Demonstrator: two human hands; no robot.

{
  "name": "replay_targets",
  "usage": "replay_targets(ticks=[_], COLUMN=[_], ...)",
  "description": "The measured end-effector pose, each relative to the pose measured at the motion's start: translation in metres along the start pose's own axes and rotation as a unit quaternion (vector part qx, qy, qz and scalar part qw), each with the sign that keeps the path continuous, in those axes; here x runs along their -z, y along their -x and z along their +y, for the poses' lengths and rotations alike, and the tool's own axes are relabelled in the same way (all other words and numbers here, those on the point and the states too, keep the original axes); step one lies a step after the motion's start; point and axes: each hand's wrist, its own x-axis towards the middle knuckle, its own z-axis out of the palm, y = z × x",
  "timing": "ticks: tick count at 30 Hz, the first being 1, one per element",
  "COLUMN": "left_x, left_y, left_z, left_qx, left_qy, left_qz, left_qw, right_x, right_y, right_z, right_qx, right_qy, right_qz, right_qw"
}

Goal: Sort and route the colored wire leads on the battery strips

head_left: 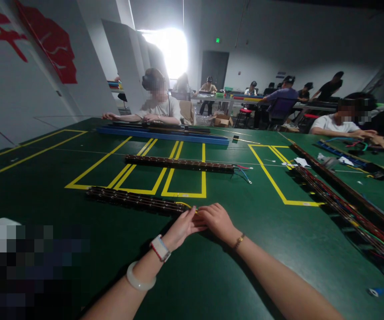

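A long black strip (132, 201) with metal lines along it lies in front of me, and a yellow wire (184, 204) runs out of its right end. My left hand (184, 226) is at that end, its thumb and fingers closed around the wire. Close against it, my right hand (216, 222) has its fingers bent together over the wire's end. The hands hide the tip of the wire. A second dark strip (178, 163), with red and blue leads (243, 172) ending in metal lugs, rests farther up the table.
Yellow tape outlines (182, 194) mark the green table (245, 275). Wire-laden strips (348, 213) lie at the right, near white scraps (301, 162). A blue rail (162, 134) lies along the far edge before a seated person (160, 109). Another person (335, 124) works at the right.
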Motion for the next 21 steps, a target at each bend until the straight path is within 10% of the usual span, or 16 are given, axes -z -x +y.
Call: replay_targets(ticks=[5, 21], left_x=[0.002, 0.005], left_y=[-0.001, -0.001], left_z=[0.001, -0.002], left_qx=[-0.015, -0.015], left_qy=[0.045, -0.012], left_qz=[-0.006, -0.019], left_qw=[0.999, 1.000], right_x=[0.009, 0.027], right_y=[-0.001, 0.007], right_z=[-0.007, -0.005], right_qx=[0.064, -0.128], right_qy=[0.042, -0.042], right_qz=[0.007, -0.040], right_qw=[0.997, 0.990])
